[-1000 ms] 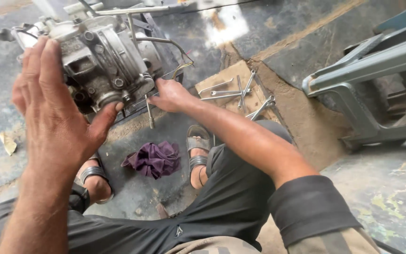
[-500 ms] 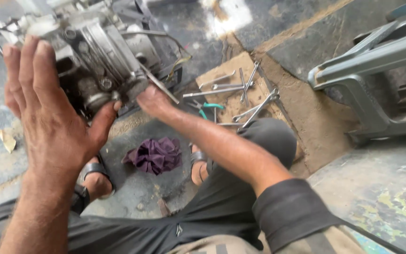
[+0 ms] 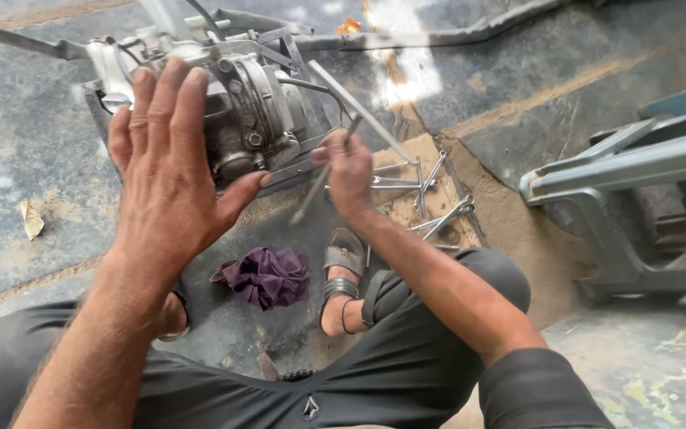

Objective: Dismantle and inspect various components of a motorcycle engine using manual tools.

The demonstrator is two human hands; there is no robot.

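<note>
The left hand (image 3: 170,171) covers the engine's (image 3: 256,111) near side. The thin tool (image 3: 323,176) in the right hand (image 3: 351,171) is motion-blurred. The grey stand (image 3: 629,199) runs off the right edge.

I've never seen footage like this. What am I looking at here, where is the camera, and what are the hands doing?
The camera sits on a person's head and looks down, so you see their own arms, dark trousers and sandalled feet. They sit on a worn floor. The left hand is spread open, palm pressed against a grey metal engine standing on the ground. The right hand grips a thin metal tool, slanted downward. Beyond it, loose spanners lie on a piece of cardboard. A crumpled purple rag lies between the feet, and a grey metal frame stands to the right.
</note>
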